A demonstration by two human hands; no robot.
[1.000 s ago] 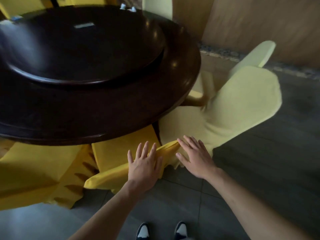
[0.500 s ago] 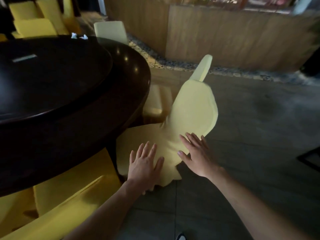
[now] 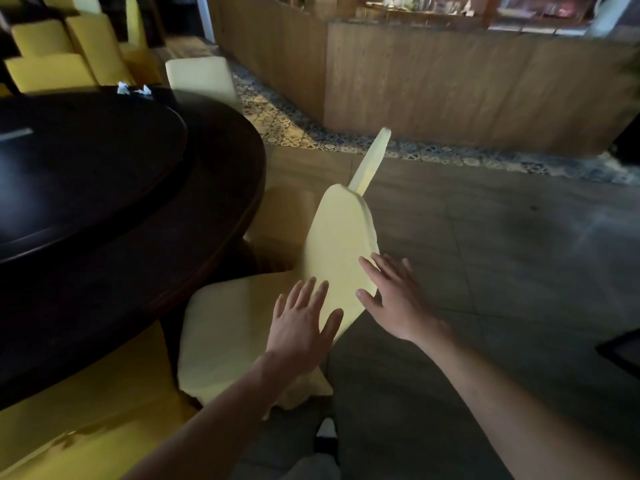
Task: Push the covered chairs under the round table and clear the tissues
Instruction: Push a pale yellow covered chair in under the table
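A dark round table (image 3: 207,216) fills the left side, with a raised turntable (image 3: 86,161) on top. Two crumpled white tissues (image 3: 133,89) lie at its far edge. A pale yellow covered chair (image 3: 341,244) stands beside the table, its seat partly under the rim. My left hand (image 3: 299,322) hovers flat over the lower part of its backrest, fingers spread. My right hand (image 3: 394,296) is open at the backrest's right edge, fingertips touching the cover. Another pale chair's back (image 3: 370,157) pokes up just beyond. A darker yellow chair (image 3: 86,403) sits at the lower left.
A further pale chair (image 3: 201,77) stands at the table's far side, and several yellow chairs (image 3: 69,46) are stacked at the back left. A wooden counter (image 3: 467,88) runs along the back. Grey tiled floor (image 3: 502,258) spreads to the right. My shoe (image 3: 326,436) shows below.
My view has swung right and up from the darker yellow chair to the pale yellow one. Both hands have left the darker chair's back and now reach the pale chair's backrest.
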